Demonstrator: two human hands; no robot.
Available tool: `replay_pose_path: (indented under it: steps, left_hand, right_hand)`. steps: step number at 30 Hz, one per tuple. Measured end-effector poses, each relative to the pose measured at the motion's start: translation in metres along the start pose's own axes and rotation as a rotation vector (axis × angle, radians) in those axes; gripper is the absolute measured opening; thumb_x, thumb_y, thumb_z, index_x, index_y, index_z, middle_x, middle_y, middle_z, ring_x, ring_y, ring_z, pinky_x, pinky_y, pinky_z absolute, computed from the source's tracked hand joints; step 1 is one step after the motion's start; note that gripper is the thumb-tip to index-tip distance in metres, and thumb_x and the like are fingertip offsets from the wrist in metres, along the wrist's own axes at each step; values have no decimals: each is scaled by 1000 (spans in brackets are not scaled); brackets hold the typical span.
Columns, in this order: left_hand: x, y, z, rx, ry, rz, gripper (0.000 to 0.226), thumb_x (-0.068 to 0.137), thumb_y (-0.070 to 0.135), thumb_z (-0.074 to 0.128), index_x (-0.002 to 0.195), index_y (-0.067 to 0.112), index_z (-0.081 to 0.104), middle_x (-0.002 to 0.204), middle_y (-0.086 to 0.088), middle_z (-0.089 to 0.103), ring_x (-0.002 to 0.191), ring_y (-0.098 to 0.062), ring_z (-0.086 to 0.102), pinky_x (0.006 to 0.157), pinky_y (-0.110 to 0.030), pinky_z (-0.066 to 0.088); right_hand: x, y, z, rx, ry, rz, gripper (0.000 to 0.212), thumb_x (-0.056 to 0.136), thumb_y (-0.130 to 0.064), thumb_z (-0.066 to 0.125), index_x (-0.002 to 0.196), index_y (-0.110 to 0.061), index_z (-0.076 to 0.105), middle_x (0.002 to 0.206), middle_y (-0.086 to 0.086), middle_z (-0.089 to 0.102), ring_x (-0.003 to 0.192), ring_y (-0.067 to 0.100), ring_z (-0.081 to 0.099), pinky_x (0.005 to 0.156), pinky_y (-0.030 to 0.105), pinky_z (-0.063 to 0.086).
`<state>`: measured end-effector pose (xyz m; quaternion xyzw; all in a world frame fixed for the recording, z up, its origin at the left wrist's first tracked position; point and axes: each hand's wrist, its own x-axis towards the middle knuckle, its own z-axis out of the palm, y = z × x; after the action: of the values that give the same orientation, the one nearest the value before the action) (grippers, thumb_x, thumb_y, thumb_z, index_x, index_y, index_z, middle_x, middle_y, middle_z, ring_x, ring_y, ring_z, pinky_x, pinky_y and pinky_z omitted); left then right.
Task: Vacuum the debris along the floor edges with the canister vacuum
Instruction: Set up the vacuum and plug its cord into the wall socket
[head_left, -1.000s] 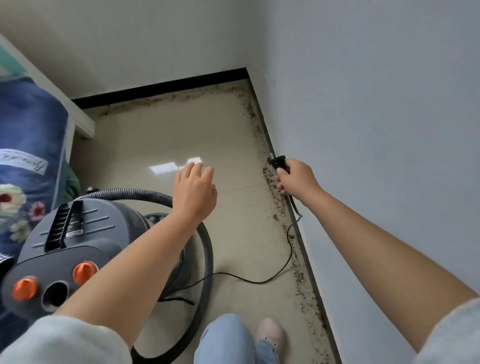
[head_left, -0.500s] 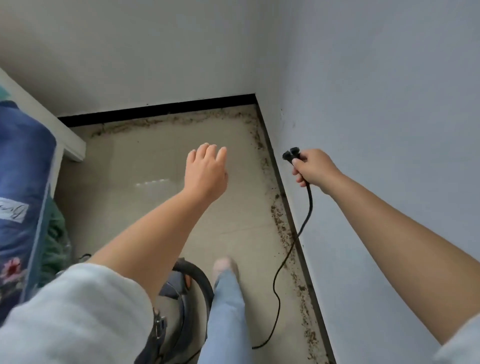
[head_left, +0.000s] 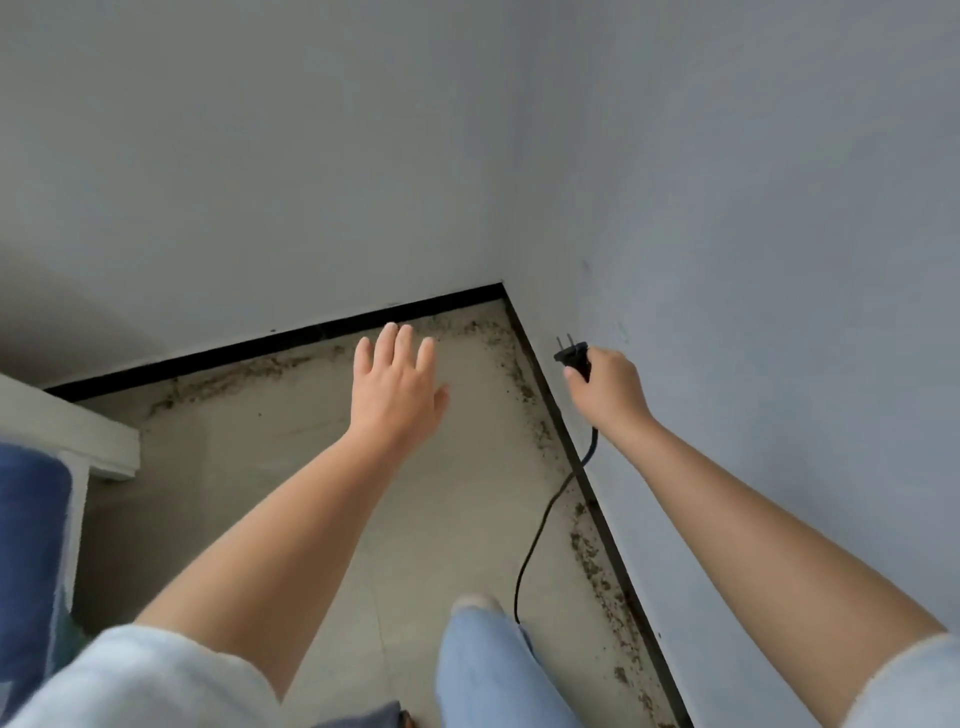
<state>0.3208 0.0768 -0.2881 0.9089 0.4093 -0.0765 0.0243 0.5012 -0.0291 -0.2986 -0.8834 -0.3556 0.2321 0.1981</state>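
Note:
My right hand (head_left: 608, 387) grips the black power plug (head_left: 573, 354) of the vacuum, its two prongs pointing up beside the right wall. The black cord (head_left: 540, 525) hangs from that hand down to the floor by my leg. Held out over the floor with straight, spread fingers, my left hand (head_left: 397, 387) holds nothing. Brown debris (head_left: 592, 558) lies along the black skirting at the right wall, and more debris (head_left: 234, 376) runs along the back wall. The canister vacuum is out of view.
A white bed frame corner (head_left: 98, 441) with blue bedding (head_left: 28, 551) stands at the left. Grey walls meet at the corner (head_left: 503, 291). My leg in light blue jeans (head_left: 493, 670) and a shoe (head_left: 475, 603) are at the bottom centre on the beige tiled floor (head_left: 260, 467).
My view has tilted up and forward, so the vacuum has dropped out of sight. My right hand has lifted the plug higher along the right wall; my left hand has stretched further forward.

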Motion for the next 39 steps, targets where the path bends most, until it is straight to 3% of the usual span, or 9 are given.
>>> replay_pose_path:
  steps: [4, 9, 15, 23, 29, 31, 35, 37, 39]
  left_hand:
    - [72, -30, -27, 64, 24, 56, 62, 97, 43, 35, 146, 9, 18, 154, -15, 12, 144, -29, 2, 115, -46, 0]
    - [173, -61, -40, 154, -48, 181, 62, 98, 45, 29, 147, 10, 16, 156, -15, 9, 145, -29, 0, 115, -47, -1]
    - [258, -86, -25, 110, -126, 316, 58, 99, 40, 29, 148, 11, 15, 156, -13, 9, 145, -27, 1, 116, -45, -1]
    - [363, -86, 1, 158, -164, 690, 58, 99, 43, 23, 147, 12, 14, 156, -11, 8, 145, -26, 0, 116, -42, -1]
    - [396, -53, 53, 182, -245, 927, 59, 99, 44, 17, 149, 13, 12, 157, -10, 6, 145, -23, -1, 117, -41, -3]
    - [408, -41, 75, 172, -222, 982, 63, 96, 47, 11, 149, 12, 14, 157, -12, 8, 145, -25, 1, 117, -42, -1]
    - [433, -10, 136, 234, -158, 1132, 57, 100, 40, 19, 149, 13, 9, 157, -9, 3, 145, -25, -3, 117, -43, -1]
    - [443, 3, 177, 214, -108, 1245, 55, 101, 37, 25, 148, 9, 18, 156, -15, 12, 145, -29, 6, 116, -47, 4]
    - [455, 15, 221, 154, -23, 1338, 52, 98, 33, 38, 139, 3, 38, 147, -22, 32, 140, -35, 25, 112, -54, 19]
  right_hand:
    - [48, -36, 16, 69, 81, 27, 31, 98, -22, 44, 110, 5, 55, 116, 21, 52, 105, 33, 51, 85, 35, 40]
    - [122, -77, 42, 133, 178, 116, 31, 99, -23, 42, 107, 5, 52, 115, 19, 50, 98, 33, 52, 76, 33, 38]
    - [189, -103, 58, 138, 221, 254, 33, 99, -22, 40, 108, 6, 56, 112, 20, 53, 98, 34, 53, 78, 33, 36]
    - [220, -103, 103, 270, 462, 650, 30, 97, -20, 46, 97, 6, 60, 97, 22, 58, 88, 34, 55, 68, 34, 32]
    - [225, -68, 157, 349, 544, 860, 26, 96, -16, 48, 97, 5, 63, 84, 18, 56, 78, 26, 48, 62, 28, 24]
    - [237, -51, 171, 363, 547, 897, 27, 97, -17, 47, 98, 5, 63, 81, 13, 52, 79, 26, 48, 62, 27, 25]
    - [259, -13, 210, 345, 613, 964, 30, 98, -19, 44, 100, 4, 62, 83, 9, 45, 76, 20, 43, 62, 26, 26]
    - [271, 12, 233, 323, 653, 1010, 30, 98, -20, 43, 100, 4, 61, 83, 9, 45, 75, 20, 43, 60, 26, 25]
    - [284, 38, 256, 300, 681, 1044, 30, 98, -21, 43, 99, 4, 61, 83, 11, 47, 73, 19, 43, 56, 27, 22]
